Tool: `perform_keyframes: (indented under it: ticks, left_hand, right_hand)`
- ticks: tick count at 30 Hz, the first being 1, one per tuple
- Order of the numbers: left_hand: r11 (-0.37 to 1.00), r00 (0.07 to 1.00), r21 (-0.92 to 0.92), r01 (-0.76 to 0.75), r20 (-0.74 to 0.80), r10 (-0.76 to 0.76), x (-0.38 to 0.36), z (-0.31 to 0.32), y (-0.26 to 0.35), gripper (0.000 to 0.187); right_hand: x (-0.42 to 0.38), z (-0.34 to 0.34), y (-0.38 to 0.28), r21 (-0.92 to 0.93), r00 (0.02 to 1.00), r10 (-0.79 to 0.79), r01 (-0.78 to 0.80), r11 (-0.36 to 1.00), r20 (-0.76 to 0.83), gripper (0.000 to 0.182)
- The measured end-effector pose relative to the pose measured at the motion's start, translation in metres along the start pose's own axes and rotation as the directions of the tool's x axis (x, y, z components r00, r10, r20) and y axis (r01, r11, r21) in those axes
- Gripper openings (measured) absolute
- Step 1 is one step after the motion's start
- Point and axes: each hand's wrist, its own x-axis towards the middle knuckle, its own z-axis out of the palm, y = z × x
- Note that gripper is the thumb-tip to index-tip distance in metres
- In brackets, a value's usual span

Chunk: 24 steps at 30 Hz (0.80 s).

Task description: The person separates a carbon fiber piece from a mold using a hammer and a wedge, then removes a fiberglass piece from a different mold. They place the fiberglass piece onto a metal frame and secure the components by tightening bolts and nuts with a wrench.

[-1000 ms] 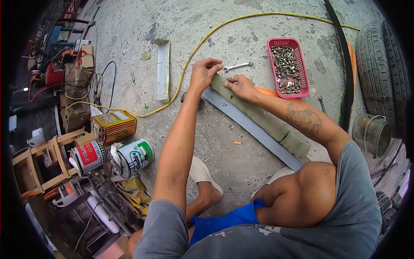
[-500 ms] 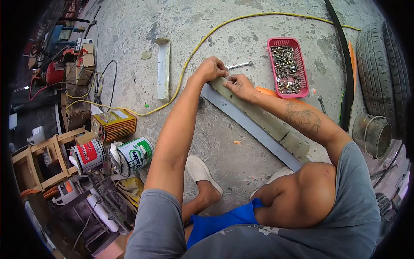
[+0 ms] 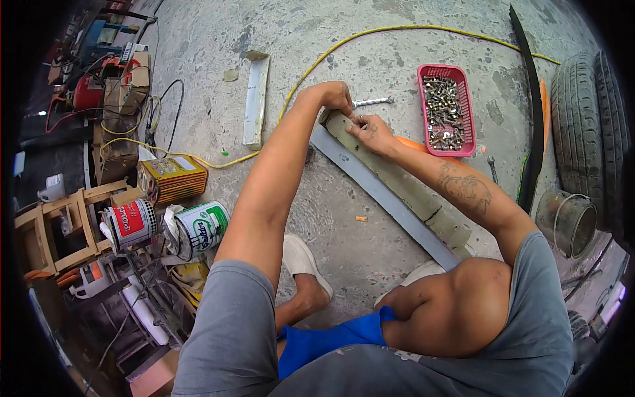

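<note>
A long grey-green metal channel lies slantwise on the concrete, its far end between my hands. My left hand reaches over that end, fingers bent down and closed; whatever they hold is hidden. At the channel's far edge, my right hand has thumb and fingers pinched together on something too small to name. The two hands' fingertips nearly meet. Just beyond them lies a wrench on the floor. A pink basket full of bolts stands to the right of my right hand.
A yellow hose curves across the floor. Another metal piece lies left. Paint cans, a yellow box and clutter line the left side. Tyres, a black strip and a metal bucket stand right.
My left hand has lifted slightly and shifted right, its fingers now pointing down past the channel's end, which shows more. The right hand stays near the edge. The view has shifted a little.
</note>
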Motion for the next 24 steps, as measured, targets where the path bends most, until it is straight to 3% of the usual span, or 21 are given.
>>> perform_keyframes:
  ticks: [4, 6, 13, 15, 16, 18, 19, 21, 22, 24]
  left_hand:
    - [1.000, 1.000, 0.009, 0.019, 0.001, -0.019, -0.002, -0.001, 0.000, 0.030]
    - [0.992, 0.993, 0.094, 0.079, 0.084, -0.087, -0.002, -0.003, 0.004, 0.043]
    - [0.993, 0.998, 0.093, 0.067, 0.014, -0.068, -0.011, 0.010, -0.003, 0.048]
    - [0.999, 0.998, -0.031, 0.015, -0.056, -0.017, -0.014, 0.014, -0.008, 0.050]
    - [0.995, 0.987, -0.015, -0.094, -0.135, 0.091, -0.016, 0.018, -0.012, 0.052]
    - [0.994, 0.993, -0.114, -0.007, -0.115, -0.006, -0.020, 0.024, -0.014, 0.051]
    - [0.993, 0.983, -0.092, -0.073, -0.178, 0.055, -0.023, 0.026, -0.017, 0.053]
    - [0.998, 0.961, -0.060, -0.028, -0.275, 0.010, -0.018, 0.031, -0.017, 0.053]
    - [0.999, 0.960, -0.040, 0.006, -0.279, -0.017, -0.020, 0.030, -0.012, 0.051]
    - [0.973, 0.838, 0.049, -0.225, -0.499, 0.219, -0.010, 0.041, -0.031, 0.044]
  right_hand:
    - [0.004, 0.002, 0.007, 0.078, 0.999, 0.000, -0.003, 0.997, 0.042, 0.040]
    - [0.004, 0.001, 0.006, 0.088, 0.998, 0.022, -0.028, 0.996, 0.065, 0.039]
    - [0.001, -0.005, -0.004, 0.179, 0.985, 0.123, -0.143, 0.973, 0.120, 0.034]
    - [0.003, -0.007, -0.002, 0.150, 0.984, 0.146, -0.160, 0.976, 0.100, 0.034]
    - [0.003, -0.006, -0.001, 0.117, 0.984, 0.143, -0.155, 0.981, 0.103, 0.033]
    - [0.003, -0.007, -0.002, 0.013, 0.992, 0.093, -0.095, 0.995, 0.089, 0.032]
    - [0.002, -0.008, -0.006, -0.061, 0.996, 0.053, -0.049, 0.997, 0.066, 0.033]
    - [0.005, -0.005, 0.000, -0.121, 1.000, -0.011, 0.015, 0.993, 0.029, 0.041]
    - [0.008, -0.002, 0.005, -0.063, 1.000, -0.001, 0.003, 0.998, 0.023, 0.041]
    - [0.013, 0.006, 0.015, 0.051, 1.000, 0.012, -0.012, 0.999, 0.006, 0.041]
